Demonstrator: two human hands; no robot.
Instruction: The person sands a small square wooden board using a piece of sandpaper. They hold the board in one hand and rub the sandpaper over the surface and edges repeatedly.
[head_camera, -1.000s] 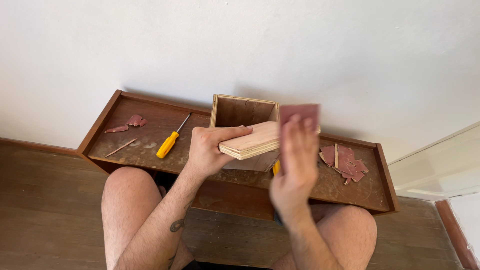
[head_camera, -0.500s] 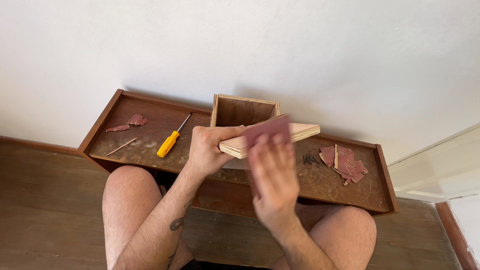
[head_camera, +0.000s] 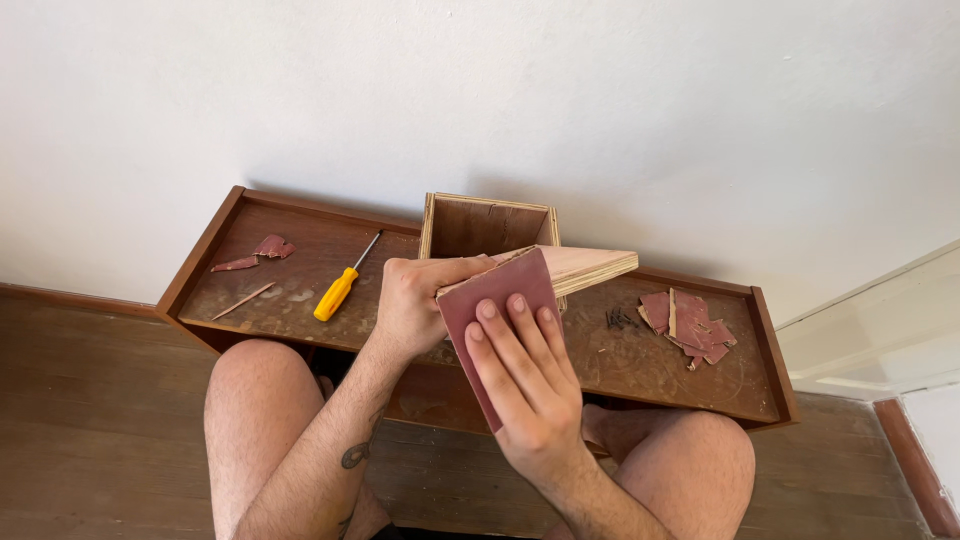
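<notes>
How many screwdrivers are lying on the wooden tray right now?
1. A yellow-handled screwdriver lies on the left part of the wooden tray, left of the open wooden box and the left hand. Others could be hidden behind the hands.

Over the shallow wooden tray (head_camera: 300, 300), the left hand (head_camera: 415, 305) grips a plywood board (head_camera: 590, 265) while the right hand (head_camera: 525, 385) presses a reddish sandpaper sheet (head_camera: 490, 290) against it, a yellow screwdriver (head_camera: 340, 290) lying toward the tray's left end.

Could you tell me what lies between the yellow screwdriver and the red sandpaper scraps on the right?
In the head view, the open wooden box, left hand and wooden board lie between them.
</notes>
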